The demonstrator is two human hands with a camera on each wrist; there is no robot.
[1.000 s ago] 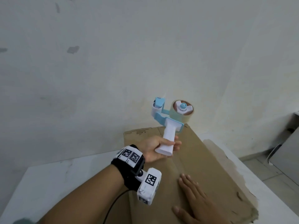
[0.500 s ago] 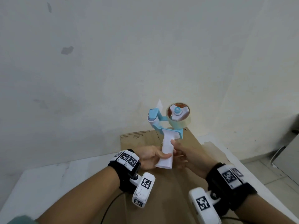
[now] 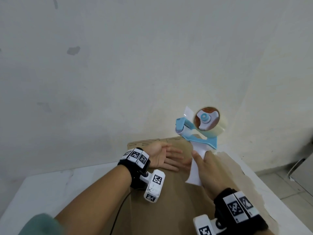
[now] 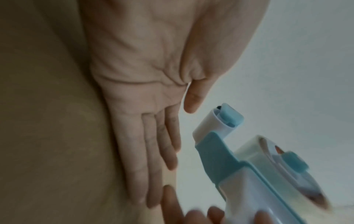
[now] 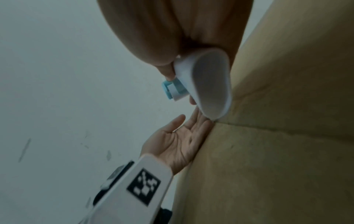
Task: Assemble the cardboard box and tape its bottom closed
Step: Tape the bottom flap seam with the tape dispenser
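Overhead, a light, rigid tape dispenser (image 3: 201, 131) is gripped by its white handle in the right hand (image 3: 205, 168); the left hand (image 3: 165, 156) is held flat-fingered above the flattened cardboard box (image 3: 162, 200).

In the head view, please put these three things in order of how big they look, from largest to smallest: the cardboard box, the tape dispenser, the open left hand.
1. Cardboard box, by far the largest.
2. Tape dispenser, held by its white handle in the right hand.
3. Left hand, open.

The dispenser looks only somewhat larger than the left hand.
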